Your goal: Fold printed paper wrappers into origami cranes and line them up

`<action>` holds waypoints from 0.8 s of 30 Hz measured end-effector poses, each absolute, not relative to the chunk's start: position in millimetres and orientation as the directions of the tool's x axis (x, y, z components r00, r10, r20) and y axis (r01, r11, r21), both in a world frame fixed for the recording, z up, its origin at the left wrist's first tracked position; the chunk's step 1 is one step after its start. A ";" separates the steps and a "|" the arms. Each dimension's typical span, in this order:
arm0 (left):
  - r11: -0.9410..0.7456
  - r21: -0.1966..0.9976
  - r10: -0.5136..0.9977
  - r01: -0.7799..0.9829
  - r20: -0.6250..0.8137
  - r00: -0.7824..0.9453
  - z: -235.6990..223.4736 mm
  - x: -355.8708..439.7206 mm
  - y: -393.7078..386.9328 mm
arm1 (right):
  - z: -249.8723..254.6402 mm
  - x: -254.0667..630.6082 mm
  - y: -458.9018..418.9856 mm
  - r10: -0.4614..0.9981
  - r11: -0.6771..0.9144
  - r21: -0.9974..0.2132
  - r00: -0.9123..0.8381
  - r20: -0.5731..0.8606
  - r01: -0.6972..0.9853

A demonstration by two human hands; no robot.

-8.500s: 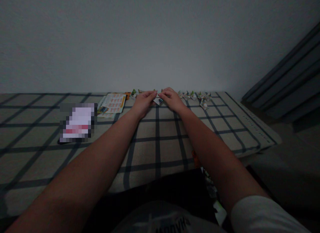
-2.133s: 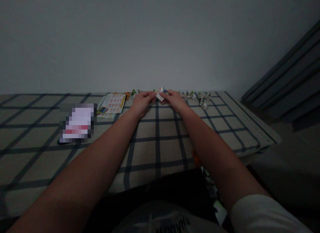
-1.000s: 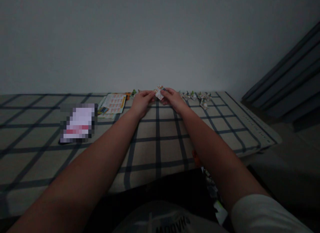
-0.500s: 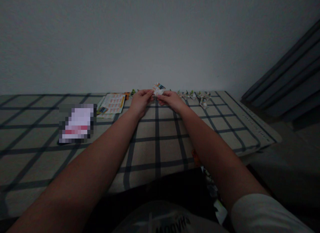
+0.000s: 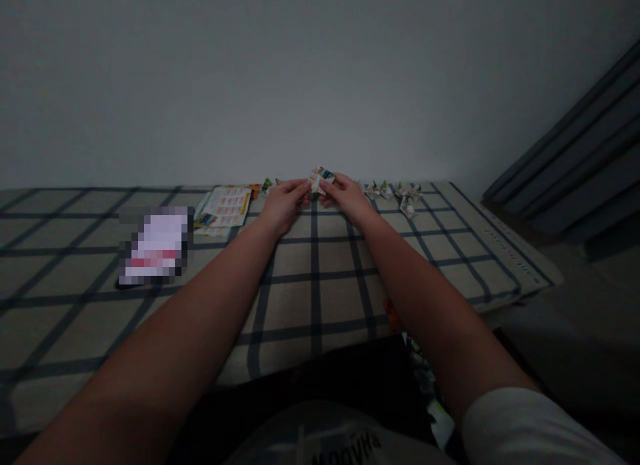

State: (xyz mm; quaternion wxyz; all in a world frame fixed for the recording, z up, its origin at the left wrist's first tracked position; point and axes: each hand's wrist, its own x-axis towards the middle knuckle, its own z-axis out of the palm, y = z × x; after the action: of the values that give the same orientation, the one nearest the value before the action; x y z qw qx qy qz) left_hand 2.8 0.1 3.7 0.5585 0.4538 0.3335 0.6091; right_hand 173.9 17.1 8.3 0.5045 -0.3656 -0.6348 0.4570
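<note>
A small folded piece of printed paper [image 5: 320, 178], white with blue and orange patches, is held up between my two hands near the back of the table. My left hand [image 5: 286, 204] pinches its left side between thumb and fingers. On its right side, my right hand [image 5: 346, 196] grips it with the thumb in front and the fingers behind. Several small folded paper pieces [image 5: 395, 190] lie in a row to the right of my right hand. Another folded piece [image 5: 268, 183] shows partly behind my left hand.
Left of my hands, printed sheets [image 5: 226, 206] lie stacked on the checked cloth [image 5: 295, 292]. Farther left is a phone-like object, blurred out [image 5: 157, 245]. A pale wall [image 5: 320, 78] rises behind the table, and a grey curtain [image 5: 580, 152] hangs at the right.
The paper has turned and shifted slightly to the right in my hands. My right hand has changed its grip, its fingers now higher and behind the paper. My left hand has barely moved.
</note>
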 end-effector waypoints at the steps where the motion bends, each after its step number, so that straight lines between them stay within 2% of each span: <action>1: -0.135 0.918 0.984 -0.373 0.170 0.062 4.3 3.0 -1.4 | 7.2 174.3 17.7 0.924 0.311 -0.950 -0.228 0.307 -0.015; 7: -0.047 0.918 0.990 -0.393 0.096 0.106 7.1 4.6 -5.5 | 6.6 177.9 18.0 0.882 0.427 -0.902 -0.256 0.397 0.072; 11: -0.020 0.893 0.997 -0.449 0.054 0.063 8.6 3.1 -3.1 | 8.4 178.4 17.7 0.823 0.558 -0.793 -0.284 0.492 0.244; 15: -0.008 0.895 0.999 -0.446 0.031 0.044 7.2 0.5 0.1 | 6.6 178.2 19.2 0.797 0.604 -0.694 -0.324 0.510 0.392; 24: -0.154 0.928 0.987 -0.340 0.130 -0.092 -1.5 0.5 5.5 | 8.5 176.1 14.2 0.739 0.671 -0.649 -0.391 0.548 0.359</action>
State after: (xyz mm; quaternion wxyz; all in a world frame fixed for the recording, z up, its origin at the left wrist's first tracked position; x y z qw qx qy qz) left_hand 0.5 5.5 -1.5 0.5255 0.4219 0.3834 0.6315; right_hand 176.1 14.2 8.5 0.4335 -0.3412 -0.8047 0.2194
